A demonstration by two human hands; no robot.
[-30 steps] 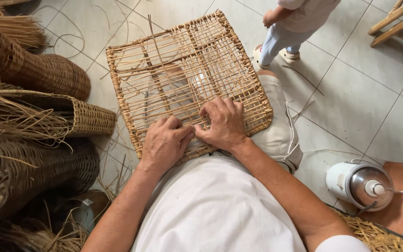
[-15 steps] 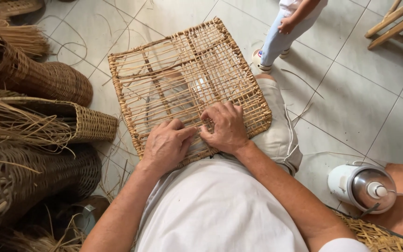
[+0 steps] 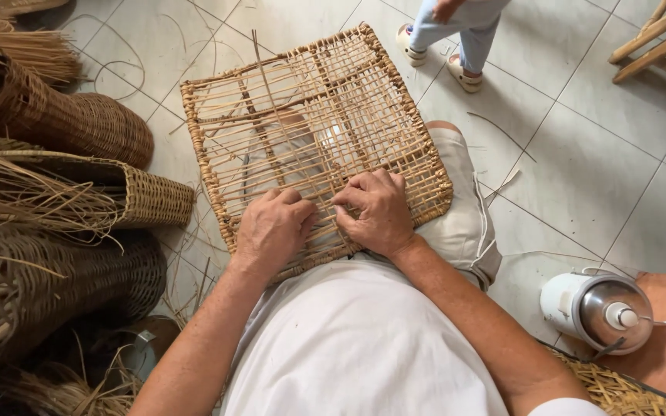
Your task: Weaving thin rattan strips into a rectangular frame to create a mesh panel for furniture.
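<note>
A square woven rattan panel (image 3: 325, 100) lies across my lap, partly open-weave with loose strands sticking up. My left hand (image 3: 271, 229) rests on its near edge with fingers curled over the strands. My right hand (image 3: 378, 212) sits beside it, fingers pinching a thin rattan strand (image 3: 331, 209) in the weave. The two hands nearly touch at the panel's near middle.
Several woven baskets (image 3: 63, 123) and bundles of loose reed (image 3: 17, 200) are stacked at the left. A white and metal kettle (image 3: 599, 308) stands on the floor at right. A small person's legs (image 3: 445, 38) stand beyond the panel. Wooden furniture legs (image 3: 657, 35) show at top right.
The panel and my hands sit slightly lower and more to the left in view. My fingers have shifted on the strands. The person beyond has stepped to the left.
</note>
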